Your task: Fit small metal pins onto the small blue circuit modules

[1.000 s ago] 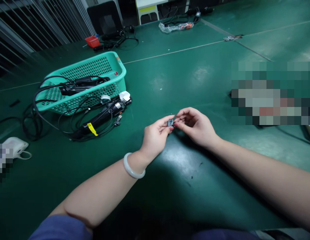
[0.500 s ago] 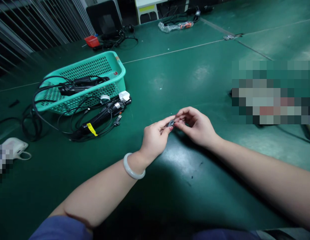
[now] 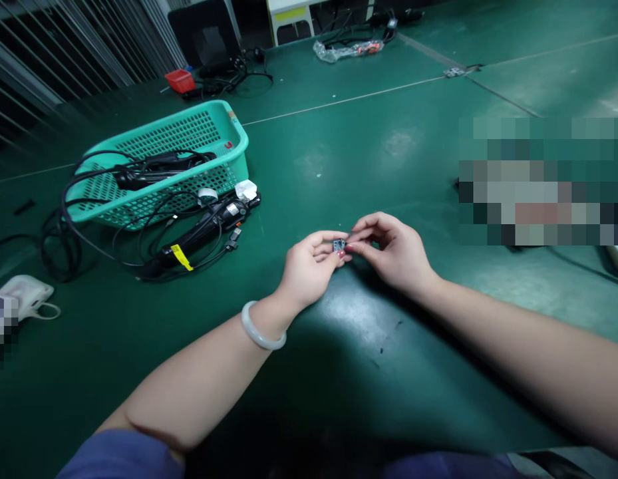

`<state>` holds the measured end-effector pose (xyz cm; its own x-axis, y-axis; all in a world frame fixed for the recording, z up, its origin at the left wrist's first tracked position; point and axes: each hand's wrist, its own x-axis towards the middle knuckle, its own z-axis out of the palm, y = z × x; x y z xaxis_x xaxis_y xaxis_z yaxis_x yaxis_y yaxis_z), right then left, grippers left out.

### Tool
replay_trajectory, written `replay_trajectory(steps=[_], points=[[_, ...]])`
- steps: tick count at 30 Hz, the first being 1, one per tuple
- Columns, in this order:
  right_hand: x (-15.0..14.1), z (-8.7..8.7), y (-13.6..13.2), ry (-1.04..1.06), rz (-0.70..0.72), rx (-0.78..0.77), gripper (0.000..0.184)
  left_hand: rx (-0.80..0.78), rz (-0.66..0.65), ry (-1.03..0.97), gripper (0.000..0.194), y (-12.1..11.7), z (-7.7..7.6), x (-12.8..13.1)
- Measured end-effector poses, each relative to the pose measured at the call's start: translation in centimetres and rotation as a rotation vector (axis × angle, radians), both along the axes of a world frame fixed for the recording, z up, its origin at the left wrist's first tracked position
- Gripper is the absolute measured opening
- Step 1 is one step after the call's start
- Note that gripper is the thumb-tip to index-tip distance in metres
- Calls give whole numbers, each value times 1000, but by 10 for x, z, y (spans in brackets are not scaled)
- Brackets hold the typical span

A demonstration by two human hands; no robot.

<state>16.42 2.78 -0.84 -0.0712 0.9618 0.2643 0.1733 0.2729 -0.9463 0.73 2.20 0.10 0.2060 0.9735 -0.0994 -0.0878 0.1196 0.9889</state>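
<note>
Over the middle of the green table, my left hand (image 3: 311, 267) pinches a small grey-and-black part (image 3: 339, 245) between thumb and fingers. It looks like a tiny circuit board, though its exact kind is too small to tell. My right hand (image 3: 391, 249) meets it from the right, with thumb and forefinger pinched at the part's right edge. Something thin and dark shows by those fingertips; I cannot make out what it is. A pale bangle (image 3: 261, 327) circles my left wrist.
A turquoise basket (image 3: 233, 156) with black cabled devices stands at left. In front of it lies a black handheld device (image 3: 201, 229) with cables and a yellow tag. A small red tray (image 3: 180, 81) and a plastic-wrapped item (image 3: 341, 50) sit farther back. Blurred-out objects lie at both sides.
The small part has turned in my left hand, so its face shows more toward me. Both hands stay close together, and the view has shifted slightly.
</note>
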Motion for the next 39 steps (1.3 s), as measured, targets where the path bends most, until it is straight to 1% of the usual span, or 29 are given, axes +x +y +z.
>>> replay_trajectory(steps=[3, 5, 8, 12, 14, 16, 20, 24, 26, 28, 32, 35, 39], points=[[2, -4, 3, -71, -47, 45, 21, -91, 111, -78, 27, 9, 0, -3], [4, -5, 5, -199, -46, 58, 15, -122, 182, -133, 26, 12, 0, -5], [4, -3, 3, -441, 20, 80, 4, -151, 246, -195, 22, 14, 0, -5], [-2, -1, -1, -619, 149, 188, 10, -176, 319, -275, 16, 14, 0, -5], [-5, -2, -2, -691, 181, 240, 17, -174, 339, -292, 16, 15, -1, -4], [-7, -4, 0, -749, 200, 271, 20, -172, 352, -286, 15, 15, -1, -4], [-1, -8, 4, -784, 203, 281, 24, -148, 346, -264, 14, 15, -1, -4], [9, -5, 6, -777, 145, 233, 32, -124, 318, -250, 22, 16, -3, -5], [12, -3, 6, -763, 104, 188, 34, -115, 297, -249, 21, 16, -4, -6], [13, 0, 6, -761, 92, 162, 27, -114, 296, -251, 17, 16, -3, -5], [11, 1, 6, -794, 150, 149, 9, -140, 318, -261, 14, 15, 0, -4], [11, 0, 6, -802, 147, 129, 12, -147, 307, -253, 13, 14, 1, -4], [11, 1, 6, -771, 91, 70, 12, -135, 299, -243, 14, 15, 0, -4]])
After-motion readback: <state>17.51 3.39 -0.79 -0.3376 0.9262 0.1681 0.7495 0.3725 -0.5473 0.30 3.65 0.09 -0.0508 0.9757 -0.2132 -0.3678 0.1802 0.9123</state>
